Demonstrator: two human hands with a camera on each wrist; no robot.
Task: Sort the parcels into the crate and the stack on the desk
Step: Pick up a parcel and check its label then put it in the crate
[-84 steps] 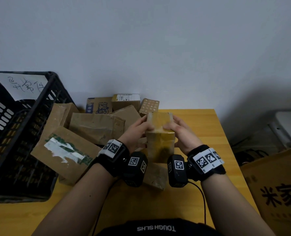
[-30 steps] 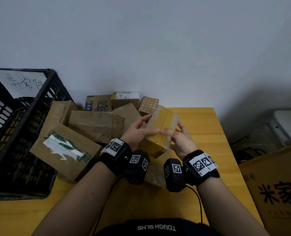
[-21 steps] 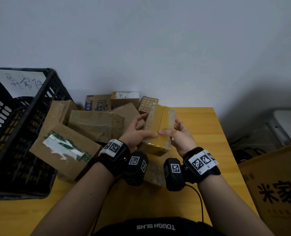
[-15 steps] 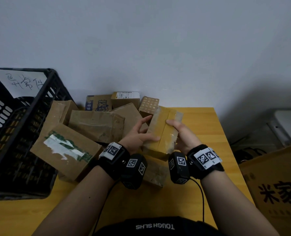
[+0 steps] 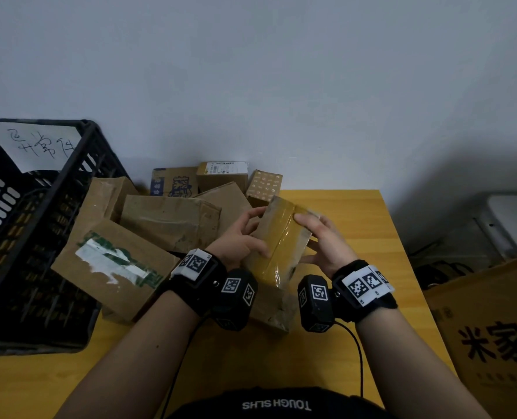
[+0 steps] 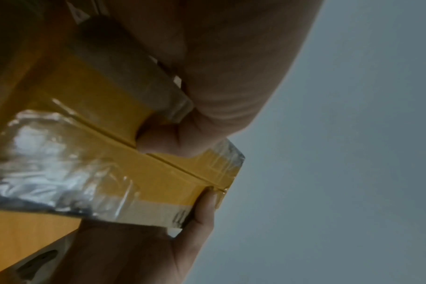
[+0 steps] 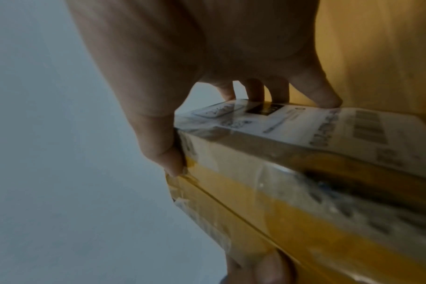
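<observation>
A small yellow-brown taped parcel (image 5: 281, 240) is held above the desk between both hands, tilted with its far end up to the right. My left hand (image 5: 242, 237) grips its left side, thumb across the top face. My right hand (image 5: 320, 237) grips its right side; in the right wrist view the thumb and fingers (image 7: 314, 92) pinch the parcel (image 7: 304, 182) at the end that bears a white shipping label. In the left wrist view the parcel (image 6: 124, 153) shows crinkled clear tape. A black crate (image 5: 78, 164) with a handwritten paper note stands at the left.
A heap of cardboard parcels (image 5: 166, 219) lies between the crate and my hands, the nearest with torn white and green tape (image 5: 112, 264). Another small box (image 5: 275, 309) sits under my wrists. A large printed carton (image 5: 493, 328) stands off the desk's right edge (image 5: 402, 252).
Both hands have turned the small parcel over between them, from upright to tilted, and shifted their grip along it. The heap and the crate have not moved.
</observation>
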